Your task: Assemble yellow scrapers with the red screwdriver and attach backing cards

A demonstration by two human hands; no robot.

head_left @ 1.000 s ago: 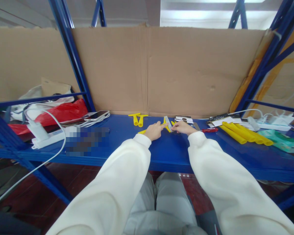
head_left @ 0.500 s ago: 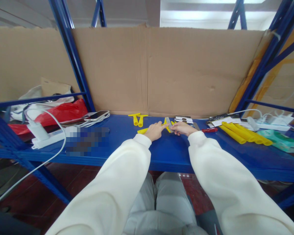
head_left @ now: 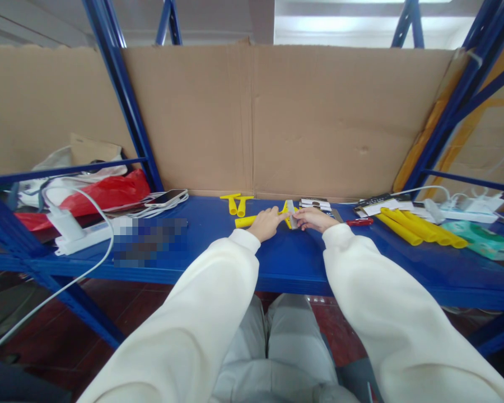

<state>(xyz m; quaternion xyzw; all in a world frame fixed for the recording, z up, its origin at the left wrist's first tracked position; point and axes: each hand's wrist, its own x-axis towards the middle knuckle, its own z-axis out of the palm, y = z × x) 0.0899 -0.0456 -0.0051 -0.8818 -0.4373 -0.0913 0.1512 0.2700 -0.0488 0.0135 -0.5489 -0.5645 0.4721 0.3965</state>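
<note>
A grey strip (head_left: 293, 219) lies between the 2 hands, over the flat end of a yellow handle (head_left: 244, 222), close above the blue surface (head_left: 292, 260). The strip's long axis runs front to back, away from the body, while the handle's runs left to right, so the 2 sit roughly crosswise. The left hand (head_left: 264, 224) has its grip closed round the handle, with the round end poking out to its left and its forefinger stretched toward the strip. The right hand (head_left: 313, 219) comes in from the other side, its fingertips touching the strip's right edge; I cannot tell whether that grip is fully pinched. Both hands are about equally near the strip: it lies right of the left grip and left of the right.
</note>
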